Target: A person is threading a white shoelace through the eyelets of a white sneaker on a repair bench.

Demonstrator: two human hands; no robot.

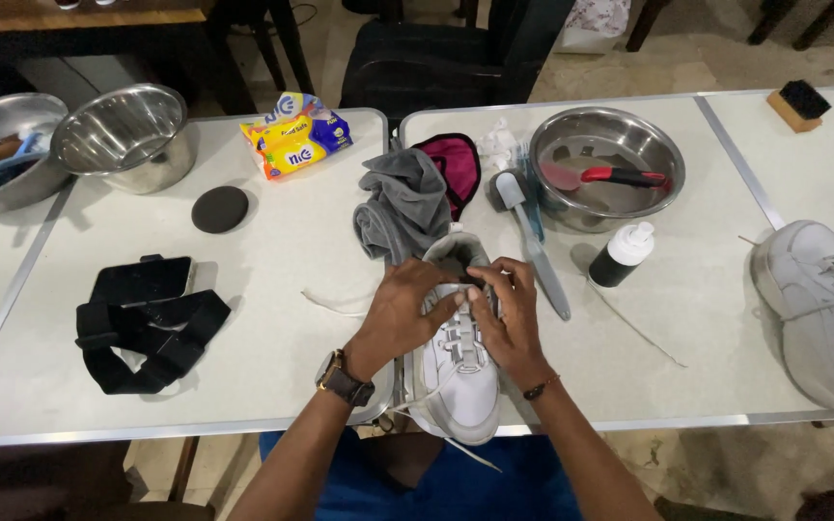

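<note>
White shoe (pixel 458 371) being laced: lace being pinched near tongue by left hand (pixel 407 309) and right hand (pixel 506 318), fingers closed. Next eyelet judged needing careful threading.

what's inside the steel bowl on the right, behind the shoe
Inside the steel bowl lies a brush with a red and black handle, resting in what looks like shallow water. The brush's bristle end cannot be made out, and the near wall hides part of the bottom.
</note>
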